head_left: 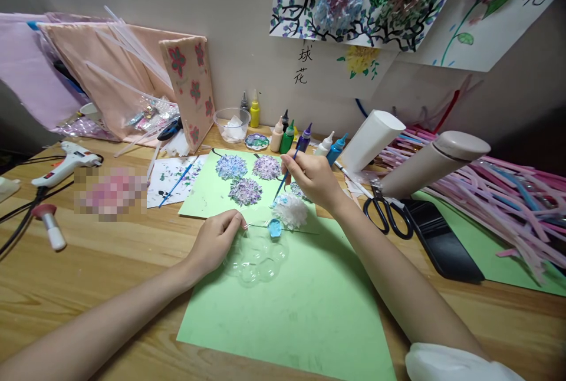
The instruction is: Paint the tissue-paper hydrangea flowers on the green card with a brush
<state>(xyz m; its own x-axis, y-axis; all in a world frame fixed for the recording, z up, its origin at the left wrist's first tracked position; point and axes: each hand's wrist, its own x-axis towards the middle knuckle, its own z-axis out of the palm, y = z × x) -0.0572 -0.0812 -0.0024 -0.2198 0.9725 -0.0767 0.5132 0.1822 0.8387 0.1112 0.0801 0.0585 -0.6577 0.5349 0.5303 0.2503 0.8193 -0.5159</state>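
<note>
My right hand (315, 180) grips a thin blue paintbrush (282, 184), its tip pointing down at the left edge of a white ruffled flower (292, 213) that has a little blue on it. My left hand (216, 240) is closed in a pinch at the rim of a clear plastic paint palette (256, 268) with rounded wells. Light blue paint (275, 228) fills one well on the palette's far side. Beneath the palette lies a green sheet (287, 322). Behind it, another green sheet (201, 195) carries blue, pink and purple ruffled flowers (246, 191).
Several paint bottles (287, 138) and a clear bowl (232, 125) stand by the wall. On the right are black-handled scissors (389, 216), a black case (444, 242), a tumbler (435, 163) and plastic strips (508, 192). A glue gun (66, 164) with its cord lies left.
</note>
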